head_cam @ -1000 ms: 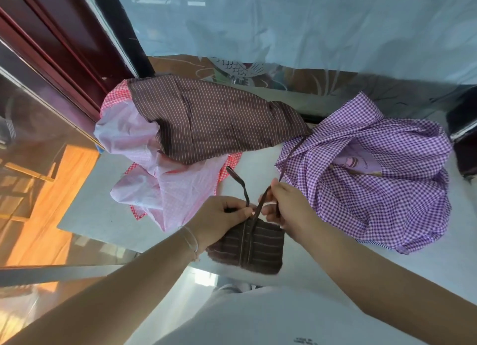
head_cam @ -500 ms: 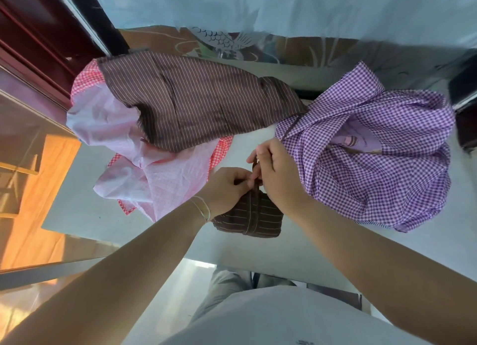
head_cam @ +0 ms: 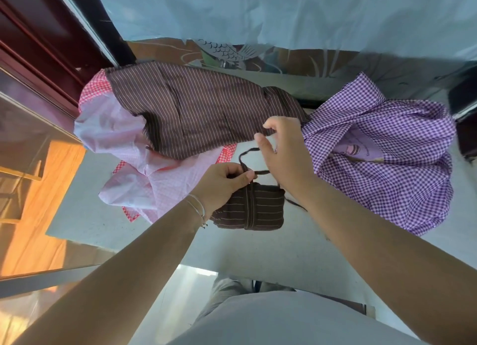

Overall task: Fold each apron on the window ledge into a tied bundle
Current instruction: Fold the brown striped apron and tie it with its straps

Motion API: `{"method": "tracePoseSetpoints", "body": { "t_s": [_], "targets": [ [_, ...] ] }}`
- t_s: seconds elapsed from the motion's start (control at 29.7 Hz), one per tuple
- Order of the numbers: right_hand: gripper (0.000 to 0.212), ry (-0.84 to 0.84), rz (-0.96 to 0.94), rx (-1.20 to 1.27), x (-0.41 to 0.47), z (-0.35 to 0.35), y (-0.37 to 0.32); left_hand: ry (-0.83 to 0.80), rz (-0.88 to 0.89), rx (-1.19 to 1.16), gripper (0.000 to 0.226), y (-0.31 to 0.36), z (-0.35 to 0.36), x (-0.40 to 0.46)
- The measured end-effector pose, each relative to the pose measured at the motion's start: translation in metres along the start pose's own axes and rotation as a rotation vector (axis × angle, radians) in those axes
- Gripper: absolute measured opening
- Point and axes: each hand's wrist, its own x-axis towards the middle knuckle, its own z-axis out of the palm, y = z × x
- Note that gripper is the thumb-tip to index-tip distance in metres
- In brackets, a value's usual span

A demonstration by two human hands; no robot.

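Brown striped bundle (head_cam: 254, 208) near ledge (head_cam: 258, 251) front edge, strap (head_cam: 244, 161) looping up from top. Left hand (head_cam: 223, 183) pinching strap at bundle's top edge. Right hand (head_cam: 284, 156) above bundle, fingers loosely spread, strap running under palm; grip unclear.

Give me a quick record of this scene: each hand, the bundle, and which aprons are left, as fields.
left hand: pinches the brown tie above the bundle
right hand: fingers spread, over the tie's loop
brown striped bundle: folded, on the window ledge, knot unfinished
unfolded: brown striped apron, pink apron, purple checked apron
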Motion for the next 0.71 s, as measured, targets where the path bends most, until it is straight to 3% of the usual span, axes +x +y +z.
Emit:
{"method": "tracePoseSetpoints", "body": {
  "t_s": [0.07,0.13,0.17,0.3,0.47,0.71],
  "targets": [
    [0.024,-0.173,-0.117,0.026,-0.005,-0.007,-0.002,0.017,-0.017,-0.048,0.027,-0.001,-0.002,0.002],
    [0.027,-0.488,-0.077,0.010,-0.013,-0.011,-0.010,0.026,-0.021,-0.016,0.025,-0.001,-0.003,0.002],
    [0.029,-0.556,-0.053,-0.034,-0.016,-0.012,-0.009,0.036,-0.031,0.001,0.024,-0.001,-0.003,0.002],
    [0.034,-0.525,-0.021,-0.203,-0.009,-0.020,-0.012,0.101,-0.091,-0.001,0.025,0.003,-0.001,0.002],
    [0.019,-0.688,0.255,0.110,-0.014,-0.029,-0.028,0.154,-0.163,-0.206,0.014,0.009,0.001,0.003],
    [0.010,-0.631,0.358,0.257,-0.026,-0.036,-0.026,0.213,-0.050,-0.137,0.010,0.014,0.018,0.001]
  ]
}}
